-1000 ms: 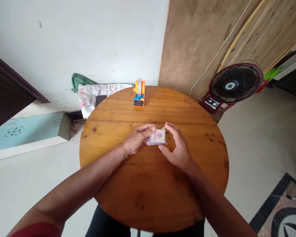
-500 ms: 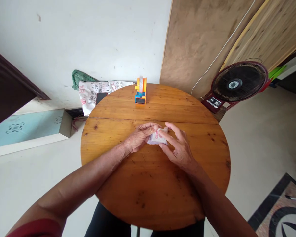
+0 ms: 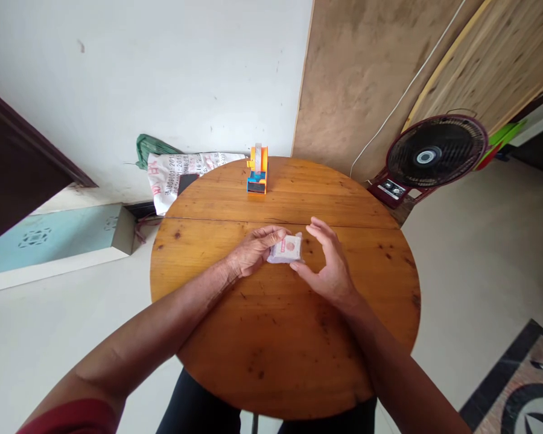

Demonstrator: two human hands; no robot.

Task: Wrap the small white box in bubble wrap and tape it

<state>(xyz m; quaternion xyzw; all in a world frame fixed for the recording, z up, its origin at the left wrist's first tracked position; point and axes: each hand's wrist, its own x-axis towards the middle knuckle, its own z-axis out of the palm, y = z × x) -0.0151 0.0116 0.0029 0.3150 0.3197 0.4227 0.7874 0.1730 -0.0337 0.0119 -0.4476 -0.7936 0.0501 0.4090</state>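
Over the middle of a round wooden table (image 3: 262, 337), my left hand (image 3: 256, 250) grips the left side of a small box-shaped packet (image 3: 291, 246). The packet is whitish, with red print on its top and a crinkled clear or pale-purple wrapper round it. On its right is my right hand (image 3: 328, 262), fingers spread and raised, the thumb tip at the packet's lower right corner. Whether that thumb presses on the wrapper I cannot tell. My left fingers behind the packet are partly hidden.
An orange and blue tape dispenser (image 3: 257, 169) stands at the table's far edge. Behind the table lie a printed white sack (image 3: 163, 175) and a green bag (image 3: 154, 147). A dark red fan (image 3: 434, 154) stands at the right, and a pale blue box (image 3: 49, 238) at the left.
My right fingers have lifted off the packet's top and spread apart, so its printed face shows more. My left hand keeps its hold.
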